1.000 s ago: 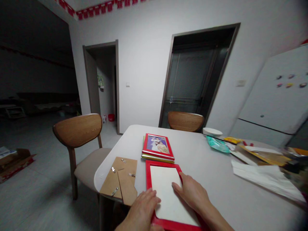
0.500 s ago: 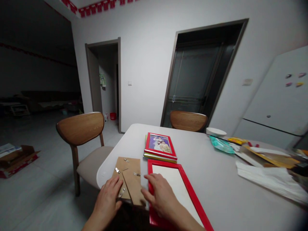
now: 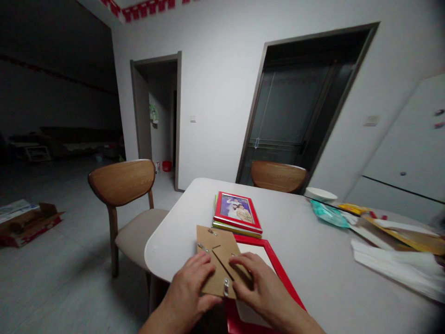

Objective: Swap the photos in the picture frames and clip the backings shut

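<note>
A red picture frame (image 3: pixel 280 273) lies face down near the table's front edge, white sheet showing inside. A brown cardboard backing board (image 3: pixel 217 253) with metal clips and a stand flap rests partly over the frame's left side. My left hand (image 3: pixel 189 290) grips the board's near left edge, fingers curled on top. Fingers of my right hand (image 3: pixel 259 287) press flat on the board's stand flap, over the frame. Just beyond lies a stack of frames (image 3: pixel 238 213), the top one red with a photo.
White table (image 3: pixel 306 250) carries a white bowl (image 3: pixel 320 194), a teal packet (image 3: pixel 328 214), papers and white plastic (image 3: pixel 396 264) on the right. Wooden chairs stand at the left (image 3: pixel 123 185) and far side (image 3: pixel 278 175). A cardboard box (image 3: pixel 24 220) sits on the floor.
Both hands left the red frame, took the cardboard backing board from the table's left and slid it rightward, partly over the frame.
</note>
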Motion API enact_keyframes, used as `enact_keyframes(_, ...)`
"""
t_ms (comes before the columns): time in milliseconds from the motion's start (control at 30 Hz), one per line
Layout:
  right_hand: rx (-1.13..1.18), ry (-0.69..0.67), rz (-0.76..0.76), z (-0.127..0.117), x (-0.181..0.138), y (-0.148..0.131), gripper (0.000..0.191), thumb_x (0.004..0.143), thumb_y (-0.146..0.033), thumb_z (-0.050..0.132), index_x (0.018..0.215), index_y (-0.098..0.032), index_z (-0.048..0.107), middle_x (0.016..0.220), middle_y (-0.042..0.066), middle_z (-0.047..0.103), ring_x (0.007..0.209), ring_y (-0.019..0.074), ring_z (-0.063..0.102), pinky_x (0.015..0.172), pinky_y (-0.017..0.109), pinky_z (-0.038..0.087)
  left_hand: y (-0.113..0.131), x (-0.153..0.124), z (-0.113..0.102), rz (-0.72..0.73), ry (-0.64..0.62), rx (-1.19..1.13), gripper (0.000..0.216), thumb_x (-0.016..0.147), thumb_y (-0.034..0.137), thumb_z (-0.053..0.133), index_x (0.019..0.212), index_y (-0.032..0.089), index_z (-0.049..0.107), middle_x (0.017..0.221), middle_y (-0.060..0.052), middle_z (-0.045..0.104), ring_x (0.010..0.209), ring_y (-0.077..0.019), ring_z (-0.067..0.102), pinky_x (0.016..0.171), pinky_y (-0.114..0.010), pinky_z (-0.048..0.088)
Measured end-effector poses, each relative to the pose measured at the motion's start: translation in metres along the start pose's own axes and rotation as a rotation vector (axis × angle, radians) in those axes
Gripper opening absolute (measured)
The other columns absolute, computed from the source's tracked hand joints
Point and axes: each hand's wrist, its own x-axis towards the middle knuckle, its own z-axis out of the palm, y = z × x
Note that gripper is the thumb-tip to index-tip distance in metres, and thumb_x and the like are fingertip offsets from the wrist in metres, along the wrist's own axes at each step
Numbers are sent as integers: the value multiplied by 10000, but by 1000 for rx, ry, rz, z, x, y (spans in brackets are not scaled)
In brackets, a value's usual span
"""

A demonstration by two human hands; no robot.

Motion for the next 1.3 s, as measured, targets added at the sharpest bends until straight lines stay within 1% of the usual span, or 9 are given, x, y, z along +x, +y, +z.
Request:
enact_keyframes(133,-97,-87,89,-25,-28,30,352,630,-254,492,969,-202,568,1005,70,530,954,189,479,856,298,359,28,11,29,46,-150,-72,434,642,307,656,1018,133,527,1216,-132,454,1135,-229,386,965,-343,302)
enact_keyframes(267,-174,-113,186,-29,-47,55,377,618,-268,484,974,-194,585,1031,81,532,992,204,466,888,304,337,40,17,48,80,-229,-91,434,643,319,654,1019,145,527,1227,-111,443,1138,-218,378,982,-307,260)
enact_keyframes(367,-199,-98,195,-24,-50,66,394,625,-279,472,988,-179,586,1039,85,533,997,202,464,895,299,329,42,20,50,54,-276,-70,398,660,303,636,1016,162,525,1218,-87,456,1130,-211,384,982,-322,252)
enact_keyframes(500,-224,-47,151,-13,-43,68,393,634,-269,468,995,-174,589,1031,91,540,977,193,473,875,289,338,37,21,49,38,-280,-62,347,703,317,586,1016,181,523,1220,-73,459,1123,-206,393,990,-367,221)
enact_keyframes(700,-282,13,129,2,-36,66,382,650,-263,482,1011,-192,587,992,95,548,936,204,480,827,313,358,25,15,51,9,-278,-63,670,580,507,641,1117,148,465,1260,-123,407,1177,-263,319,1005,-424,177)
enact_keyframes(800,-263,26,123,3,-37,66,369,665,-279,489,1013,-207,585,995,84,546,934,198,478,823,308,357,21,11,50,-23,-267,-57,709,521,455,700,1105,119,478,1257,-145,403,1184,-270,306,1002,-414,207)
enact_keyframes(900,-217,12,110,-1,-37,64,358,690,-340,486,1008,-210,586,1021,81,539,959,197,470,837,306,349,17,9,47,-52,-250,-59,649,513,385,722,1065,125,503,1262,-136,399,1191,-259,296,992,-387,246)
enact_keyframes(1100,-178,52,85,-7,-6,61,337,778,-338,375,933,-160,615,964,89,572,900,168,502,814,260,359,9,9,45,-50,-276,-67,557,525,381,714,998,160,519,1268,-99,399,1201,-222,284,988,-324,256)
enact_keyframes(1300,-262,72,165,8,47,68,274,778,-300,389,836,-195,635,834,48,640,781,145,553,665,217,366,10,11,45,-62,-266,-62,539,523,391,711,977,180,512,1261,-85,409,1189,-222,306,980,-330,264)
